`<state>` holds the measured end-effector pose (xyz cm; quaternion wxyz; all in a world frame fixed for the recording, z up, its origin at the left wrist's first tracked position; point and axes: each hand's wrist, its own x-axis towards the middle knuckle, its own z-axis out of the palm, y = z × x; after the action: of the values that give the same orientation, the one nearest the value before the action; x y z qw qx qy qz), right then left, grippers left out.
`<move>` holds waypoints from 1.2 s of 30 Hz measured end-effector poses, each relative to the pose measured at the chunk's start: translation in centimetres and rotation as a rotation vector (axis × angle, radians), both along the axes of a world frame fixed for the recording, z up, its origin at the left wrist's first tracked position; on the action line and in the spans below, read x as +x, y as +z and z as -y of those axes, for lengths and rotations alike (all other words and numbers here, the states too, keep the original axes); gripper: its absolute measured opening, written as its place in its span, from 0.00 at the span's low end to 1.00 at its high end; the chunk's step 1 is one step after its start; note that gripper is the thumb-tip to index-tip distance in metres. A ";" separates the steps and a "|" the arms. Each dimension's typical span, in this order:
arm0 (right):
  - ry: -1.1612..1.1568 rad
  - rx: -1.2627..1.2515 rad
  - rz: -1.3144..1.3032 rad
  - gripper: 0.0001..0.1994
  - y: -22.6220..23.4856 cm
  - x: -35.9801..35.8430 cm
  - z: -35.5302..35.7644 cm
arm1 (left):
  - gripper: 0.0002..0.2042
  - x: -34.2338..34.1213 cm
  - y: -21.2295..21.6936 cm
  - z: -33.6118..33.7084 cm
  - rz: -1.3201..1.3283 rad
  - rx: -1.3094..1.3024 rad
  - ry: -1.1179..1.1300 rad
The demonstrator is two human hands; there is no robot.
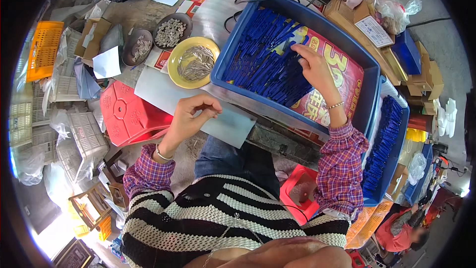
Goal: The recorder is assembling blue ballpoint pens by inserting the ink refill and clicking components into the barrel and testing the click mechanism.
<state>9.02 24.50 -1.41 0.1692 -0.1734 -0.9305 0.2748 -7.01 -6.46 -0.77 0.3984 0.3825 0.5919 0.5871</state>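
My right hand [313, 67] reaches into a big blue plastic bin [302, 20] and touches a heap of flat blue strips [267, 59] lying on a red printed sheet [342, 77]. Its fingers rest on the strips, and whether they grip one is hard to tell. My left hand [194, 113] hovers in front of the bin with fingertips pinched together, seemingly on a tiny thin piece. A yellow dish [174, 67] of small silver pins sits just beyond it.
Two brown bowls [138, 47] of small metal parts stand left of the yellow dish. A red plastic stool [126, 114] is at my left knee. A second blue tray [391, 139] with stacked blue strips sits right. Cardboard boxes [369, 22] crowd the far right.
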 end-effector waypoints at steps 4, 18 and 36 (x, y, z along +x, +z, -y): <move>-0.021 0.041 -0.050 0.20 -0.2 -0.3 -0.4 | 0.05 0.6 0.2 0.4 -0.047 -0.045 -0.044; -0.147 -0.103 0.089 0.18 -0.1 -0.2 -0.7 | 0.06 1.6 -0.2 0.0 -0.036 -0.068 -0.075; 0.090 0.189 -0.013 0.07 0.7 -1.6 1.2 | 0.05 2.3 -0.7 0.0 -0.029 -0.077 -0.105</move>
<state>7.44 23.31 -0.75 0.1785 -0.1129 -0.9580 0.1941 -4.69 -6.43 -1.47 0.4344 0.4057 0.5990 0.5365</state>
